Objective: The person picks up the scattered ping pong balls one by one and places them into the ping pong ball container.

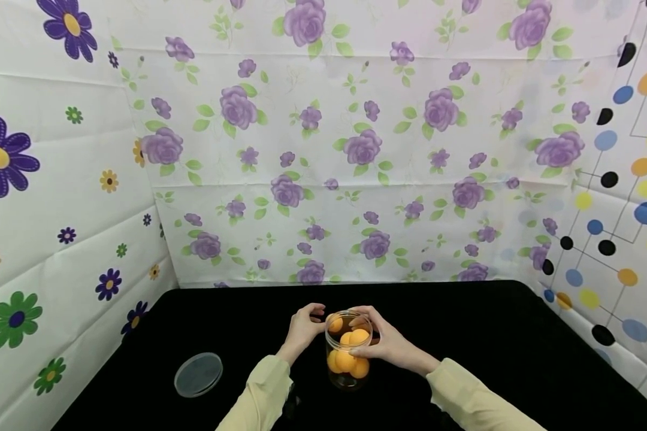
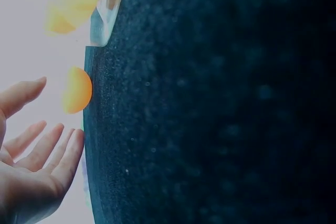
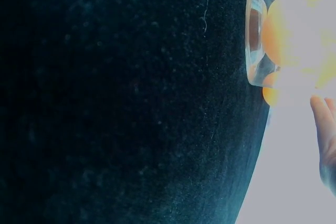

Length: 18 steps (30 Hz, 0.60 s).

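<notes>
A clear jar (image 1: 349,383) stands upright on the black table, its mouth uncovered, with several orange balls (image 1: 346,361) inside. My right hand (image 1: 390,344) grips the jar near its rim from the right, thumb in front and fingers behind. Another orange ball (image 2: 80,90) lies outside on the table, behind the jar. In the head view this loose ball (image 1: 332,321) shows at the jar's left rim. My left hand (image 1: 304,328) is just left of it, thumb and fingers spread apart. The left wrist view shows a gap between that hand (image 2: 39,177) and the ball.
A round translucent lid (image 1: 198,375) lies flat on the black table (image 1: 463,317), left of my left forearm. Flower-printed cloth (image 1: 323,149) hangs behind the table, with patterned cloths on both sides.
</notes>
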### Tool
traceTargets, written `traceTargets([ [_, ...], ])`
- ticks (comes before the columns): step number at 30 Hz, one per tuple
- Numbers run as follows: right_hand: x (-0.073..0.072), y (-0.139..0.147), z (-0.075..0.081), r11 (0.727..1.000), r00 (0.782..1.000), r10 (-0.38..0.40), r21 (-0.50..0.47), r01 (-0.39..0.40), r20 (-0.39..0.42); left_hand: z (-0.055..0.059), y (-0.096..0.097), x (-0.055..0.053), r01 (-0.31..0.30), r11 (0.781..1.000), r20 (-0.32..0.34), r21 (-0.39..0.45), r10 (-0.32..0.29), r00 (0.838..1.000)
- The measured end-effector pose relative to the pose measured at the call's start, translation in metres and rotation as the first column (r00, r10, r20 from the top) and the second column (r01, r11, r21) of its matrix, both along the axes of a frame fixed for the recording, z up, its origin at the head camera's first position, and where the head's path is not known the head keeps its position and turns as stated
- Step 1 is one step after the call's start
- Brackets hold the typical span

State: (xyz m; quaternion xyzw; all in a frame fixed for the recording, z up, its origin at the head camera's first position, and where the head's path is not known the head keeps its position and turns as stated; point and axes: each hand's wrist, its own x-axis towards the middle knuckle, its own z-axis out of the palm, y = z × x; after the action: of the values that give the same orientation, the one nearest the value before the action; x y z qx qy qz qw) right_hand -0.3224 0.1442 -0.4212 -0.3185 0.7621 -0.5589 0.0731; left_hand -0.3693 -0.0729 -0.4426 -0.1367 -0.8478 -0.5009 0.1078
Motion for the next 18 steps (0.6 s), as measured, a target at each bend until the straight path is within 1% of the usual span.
traceTargets([
  [3, 0.0008, -0.0004, 0.0001, 1.000, 1.000, -0.005, -0.003, 0.005, 0.009, 0.0004, 0.0007, 0.0000, -0.003, 1.000, 0.002, -0.006, 0.003, 1.000],
  [10, 0.0006, -0.0009, -0.0009, 1.000, 1.000, -0.012, -0.001, 0.012, 0.000, 0.0009, 0.0024, 0.0001, -0.009, 1.000, 0.008, -0.021, 0.009, 1.000],
  [18, 0.0018, -0.0003, 0.0022, 1.000, 1.000, 0.001, -0.004, -0.001, 0.013, -0.0019, 0.0034, -0.0044, -0.001, 1.000, -0.013, -0.025, 0.000, 1.000],
])
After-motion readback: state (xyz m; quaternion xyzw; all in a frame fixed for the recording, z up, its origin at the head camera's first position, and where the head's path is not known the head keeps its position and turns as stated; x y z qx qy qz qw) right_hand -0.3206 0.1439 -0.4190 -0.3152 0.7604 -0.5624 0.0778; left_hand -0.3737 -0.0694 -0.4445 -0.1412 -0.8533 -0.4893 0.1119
